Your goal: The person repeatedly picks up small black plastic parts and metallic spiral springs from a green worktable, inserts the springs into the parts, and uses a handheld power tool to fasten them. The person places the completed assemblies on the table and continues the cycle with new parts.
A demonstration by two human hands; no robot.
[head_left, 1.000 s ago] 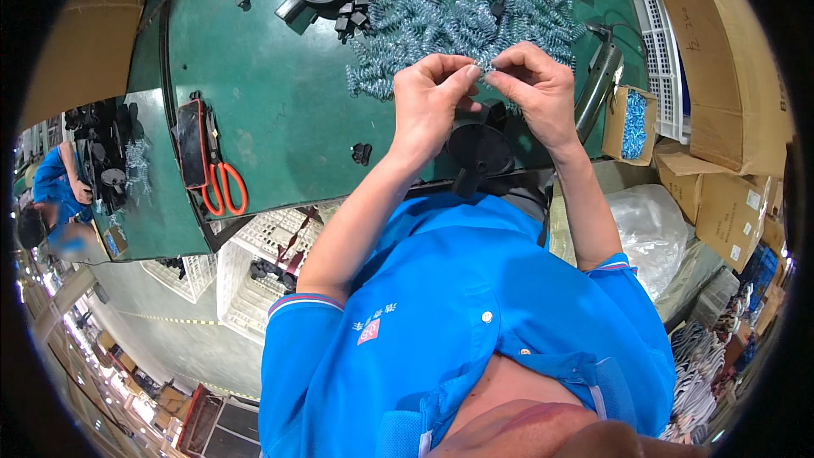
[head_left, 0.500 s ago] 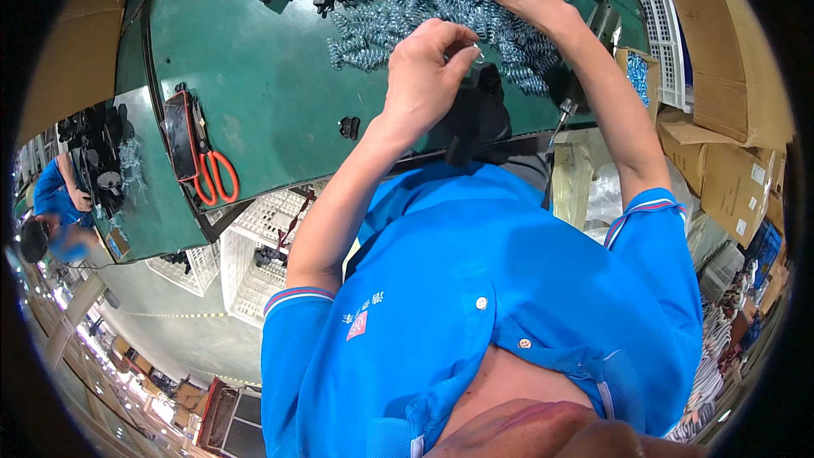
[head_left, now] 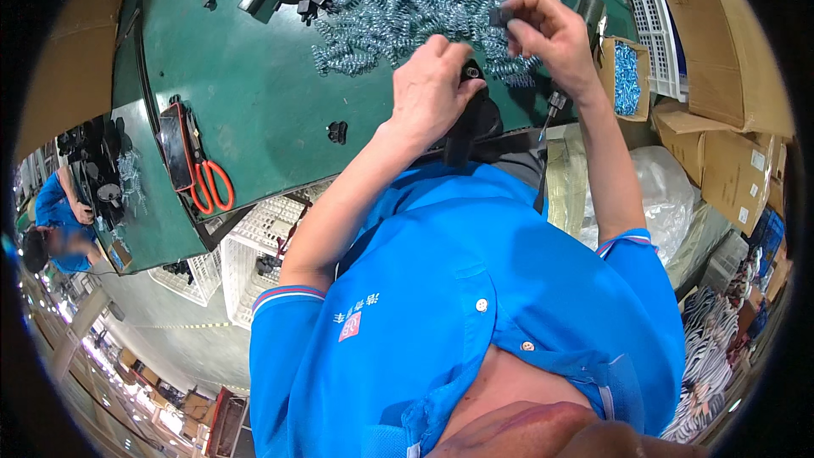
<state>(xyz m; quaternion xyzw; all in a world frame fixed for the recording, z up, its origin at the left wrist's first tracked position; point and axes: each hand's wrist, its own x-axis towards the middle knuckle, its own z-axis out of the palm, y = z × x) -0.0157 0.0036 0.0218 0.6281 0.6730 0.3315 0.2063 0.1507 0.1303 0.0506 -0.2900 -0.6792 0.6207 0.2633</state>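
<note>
Since half a second ago, the right hand [head_left: 553,38] has come back from the far part of the pile of springs [head_left: 398,13] and is now nearer to the person's body, while the left hand [head_left: 426,92] has lowered a little toward the black part [head_left: 479,119]. Both hands are apart from each other. Right thumb and fingers are pinched on a small black block [head_left: 498,17], which is above the near right portion of the springs. Left thumb and fingers are at the upper end of the black part, where a small shiny ring [head_left: 472,73] shows; whether they grip it firmly, I cannot tell. This black part is at the near edge of the green table [head_left: 254,76], in front of the person. Behind the right hand is a grey-green tool [head_left: 592,13], and just beside it stands an open carton [head_left: 607,68] with small blue pieces [head_left: 627,80]. On the left side of the table, a phone [head_left: 176,148] lies beside orange-handled scissors [head_left: 212,182], and a small black piece [head_left: 337,132] lies between them and the left hand.
</note>
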